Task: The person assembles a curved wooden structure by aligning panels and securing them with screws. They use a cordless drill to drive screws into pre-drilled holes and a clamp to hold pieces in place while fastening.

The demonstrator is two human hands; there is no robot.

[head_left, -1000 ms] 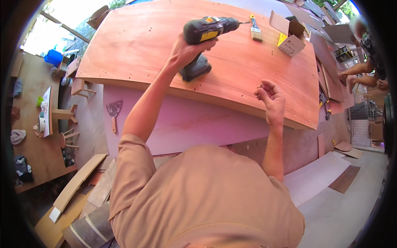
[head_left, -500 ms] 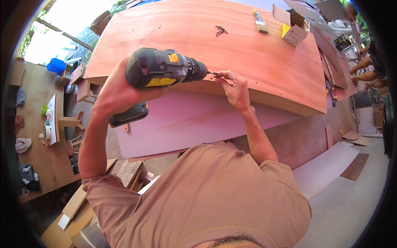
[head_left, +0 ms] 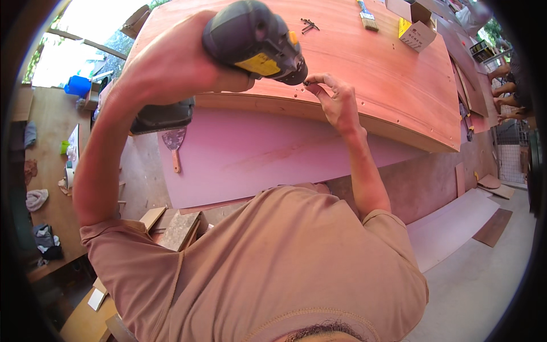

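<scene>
My left hand [head_left: 174, 62] is wrapped round the grip of a black cordless drill [head_left: 248, 43] with yellow markings. The drill's nose slants down to the right, above the near edge of a reddish plywood panel [head_left: 393, 85]. Right at its tip, my right hand [head_left: 342, 108] pinches a small dark screw [head_left: 307, 84], mostly covered by the fingertips. Whether the screw touches the wood cannot be made out. Farther back on the panel lie several loose dark screws [head_left: 309, 25], a paintbrush [head_left: 368, 20] and an open cardboard screw box [head_left: 419, 37].
Below the raised panel is a pinkish board [head_left: 256, 154] with a putty knife [head_left: 175, 148] on its left end. A wooden table [head_left: 54, 188] holds cloths at the left. Wood offcuts [head_left: 179, 228] lie near my left side. Another person's arms [head_left: 501, 94] show at the far right.
The drill has risen and its nose has tipped downward toward the panel. My right hand, still pinching the screw, appears slightly farther right and higher. The putty knife has come into view.
</scene>
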